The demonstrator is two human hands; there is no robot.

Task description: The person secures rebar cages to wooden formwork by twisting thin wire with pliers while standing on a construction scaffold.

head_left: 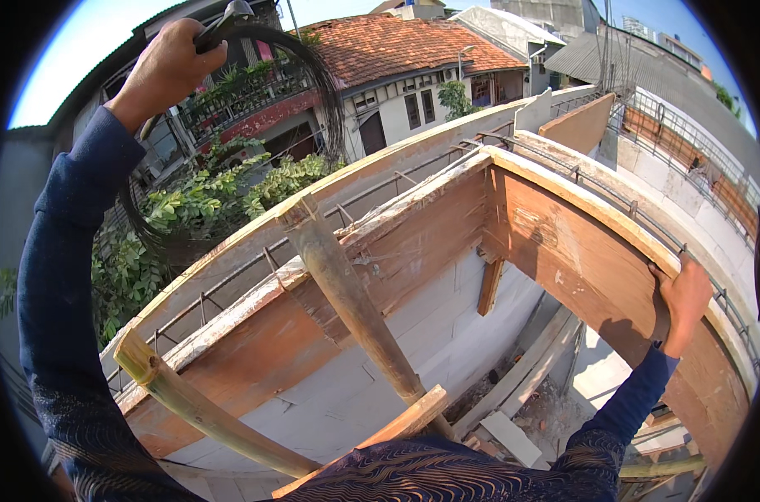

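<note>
My left hand (172, 69) is raised at the upper left, its fingers closed around a dark metal tool (222, 23) with a rounded grey head, possibly pincers. A long bundle of thin black wire (325, 92) arcs from that hand and hangs in a wide loop. On the right, my right hand (688, 301) grips the top edge of a plywood formwork panel (585, 226), fingers over the inner face and thumb side toward the rebar. Steel rebar (576, 174) runs in the channel just behind this panel.
A second plywood panel (254, 356) meets the first at a corner. Two bamboo poles (350, 293) (204, 422) lean against it, near a wooden plank (388, 431). Rubble (543, 410) lies far below inside the walls. Leafy plants (204, 201) and tiled-roof houses (422, 46) stand beyond.
</note>
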